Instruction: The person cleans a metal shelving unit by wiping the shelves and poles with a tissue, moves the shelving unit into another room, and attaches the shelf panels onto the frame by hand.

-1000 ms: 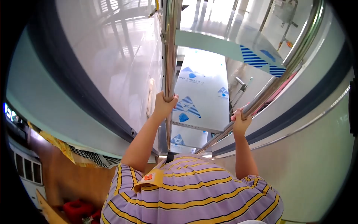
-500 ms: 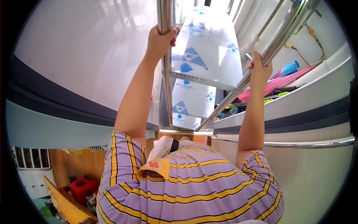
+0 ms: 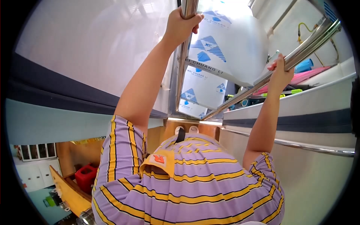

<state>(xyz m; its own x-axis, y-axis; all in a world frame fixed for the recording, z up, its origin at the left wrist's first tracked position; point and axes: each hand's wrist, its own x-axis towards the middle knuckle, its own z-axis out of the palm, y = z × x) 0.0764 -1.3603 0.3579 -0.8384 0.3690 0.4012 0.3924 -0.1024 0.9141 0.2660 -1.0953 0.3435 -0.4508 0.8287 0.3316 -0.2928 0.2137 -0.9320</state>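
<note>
A tall metal rack with shiny round posts stands before me, its shelves covered in white film with blue print. My left hand (image 3: 182, 25) is wrapped round the left post (image 3: 182, 56), fingers closed. Round the right post (image 3: 307, 48) my right hand (image 3: 280, 72) is closed, lower in the view than the left. Between the posts lie the upper shelf (image 3: 232, 48) and, below it, a lower shelf (image 3: 204, 86). The rack tilts in the view, with its near feet by a door sill.
Pale wall panels with dark bands flank the opening. Behind the right wall are a blue item (image 3: 303, 65), pink cloth and green-handled tools. A metal rail (image 3: 315, 147) runs at right. A red container (image 3: 86, 177) and yellow board (image 3: 67, 191) lie lower left.
The view has tipped down and shifted. Both hands, still closed on the posts, appear higher and further right. More of the floor, my feet and the items behind the right wall show.
</note>
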